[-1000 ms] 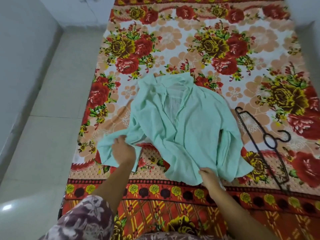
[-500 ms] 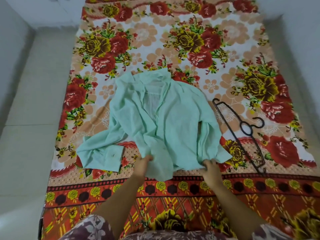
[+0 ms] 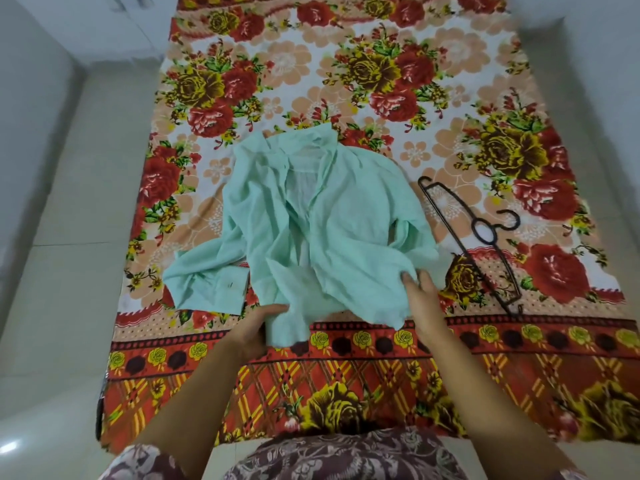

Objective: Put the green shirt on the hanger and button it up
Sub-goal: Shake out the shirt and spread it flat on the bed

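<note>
The green shirt (image 3: pixel 311 230) lies crumpled and unbuttoned on the floral bedsheet (image 3: pixel 381 81), collar at the far end, one sleeve spread out to the left. My left hand (image 3: pixel 254 330) grips the shirt's lower left hem. My right hand (image 3: pixel 420 299) holds the lower right hem, fingers curled into the cloth. A black hanger (image 3: pixel 474 237) lies flat on the sheet to the right of the shirt, with its hook pointing right, apart from both hands.
The sheet covers a low mattress on a pale tiled floor (image 3: pixel 69 237). Grey walls run along the left and right sides. My patterned clothing (image 3: pixel 329 455) fills the bottom edge of the view.
My left hand left the sleeve on the left and moved to the lower hem. My right hand shifted up along the right hem. The view shifted slightly.
</note>
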